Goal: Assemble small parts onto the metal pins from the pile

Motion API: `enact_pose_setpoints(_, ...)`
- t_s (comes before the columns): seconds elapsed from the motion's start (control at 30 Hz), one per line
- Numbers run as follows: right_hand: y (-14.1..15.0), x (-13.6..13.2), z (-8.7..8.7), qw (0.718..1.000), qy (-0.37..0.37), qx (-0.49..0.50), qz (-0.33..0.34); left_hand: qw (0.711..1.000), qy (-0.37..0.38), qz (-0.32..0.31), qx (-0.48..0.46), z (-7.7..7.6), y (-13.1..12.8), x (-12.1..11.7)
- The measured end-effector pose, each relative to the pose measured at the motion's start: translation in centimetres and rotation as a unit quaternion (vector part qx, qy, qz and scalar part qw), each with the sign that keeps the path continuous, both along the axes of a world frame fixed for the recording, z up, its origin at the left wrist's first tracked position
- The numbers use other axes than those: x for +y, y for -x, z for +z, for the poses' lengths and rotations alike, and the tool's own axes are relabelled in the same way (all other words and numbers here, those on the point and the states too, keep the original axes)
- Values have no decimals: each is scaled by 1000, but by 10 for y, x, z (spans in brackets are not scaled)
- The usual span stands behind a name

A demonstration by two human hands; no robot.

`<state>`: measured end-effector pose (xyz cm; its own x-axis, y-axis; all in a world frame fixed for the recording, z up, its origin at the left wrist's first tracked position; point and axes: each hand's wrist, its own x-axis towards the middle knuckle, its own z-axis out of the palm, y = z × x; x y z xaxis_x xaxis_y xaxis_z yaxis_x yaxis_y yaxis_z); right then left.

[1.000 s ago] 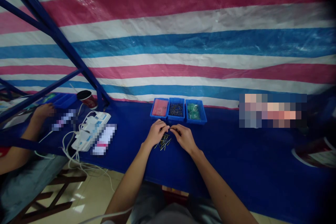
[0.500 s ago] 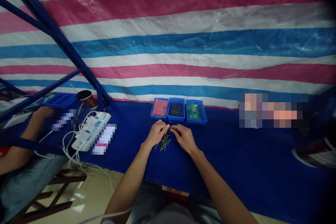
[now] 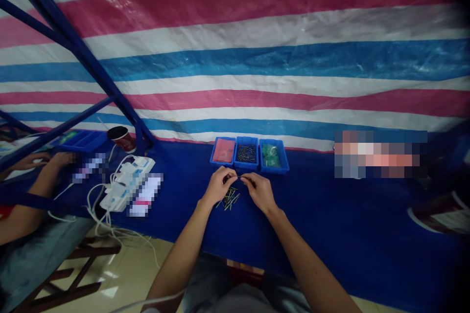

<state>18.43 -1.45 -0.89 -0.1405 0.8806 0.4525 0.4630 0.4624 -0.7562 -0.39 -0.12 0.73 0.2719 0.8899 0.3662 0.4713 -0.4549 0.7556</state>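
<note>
My left hand (image 3: 222,184) and my right hand (image 3: 257,189) meet above the blue table (image 3: 323,225), fingertips pinched close together. Between them stretches one thin dark screw (image 3: 239,176), an end in each pinch; its details are too small to make out. Just below my left fingers lies a loose pile of brass-coloured screws (image 3: 229,199), partly covered by that hand. Beyond my hands stand three blue bins: one with pink sheets or bags (image 3: 224,149), a middle one with many dark screws (image 3: 246,153), and a right one with green plastic bags (image 3: 270,155).
Left of me are a white power strip (image 3: 127,183) with tangled cables, a blurred-out phone-like item (image 3: 146,195) and a dark-lidded cup (image 3: 122,139). A co-worker's arm (image 3: 44,181) rests past the blue frame (image 3: 77,49). At right lies a red-and-white cup (image 3: 444,215).
My right fingertips have shifted slightly right, widening the gap to my left hand, so the screw between them shows. The co-worker's second hand has come into view at far left.
</note>
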Motion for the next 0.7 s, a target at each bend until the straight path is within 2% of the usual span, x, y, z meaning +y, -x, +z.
enact_pose_setpoints(0.7, 0, 1, -1, 1000, -2, -12, 10, 1000, -23, 1, 11, 5, 0, -1)
